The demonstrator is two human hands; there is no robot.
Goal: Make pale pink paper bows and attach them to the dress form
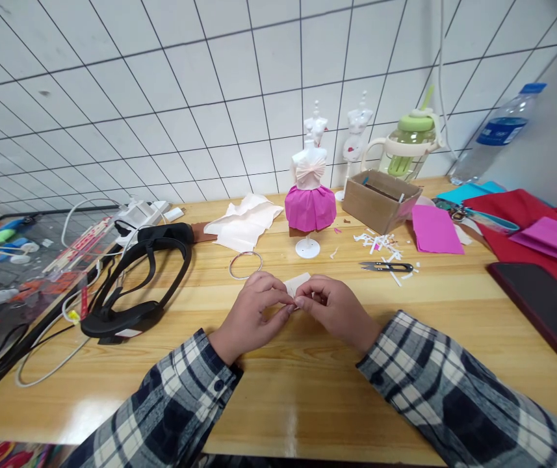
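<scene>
Both hands meet over the middle of the wooden table (278, 403). Between their fingertips is a small pale piece of paper (296, 284), pinched by my left hand (261, 313) and by my right hand (334, 309). Its lower part is hidden by the fingers. Just behind the hands stands a small mannequin (310, 195) with a pink skirt and a pale bow on its chest. A thin metal ring (246, 265) lies behind my left hand. Farther back, a crumpled pale sheet (246, 221) rests near the wall.
Black thread snips (387, 267) lie beside white scraps (380, 244). Behind them are a cardboard box (378, 201), a green-lidded jug (409, 146) and a bottle (500, 133). Magenta paper (435, 229) and a phone (546, 312) are at right, a black headset (136, 286) at left.
</scene>
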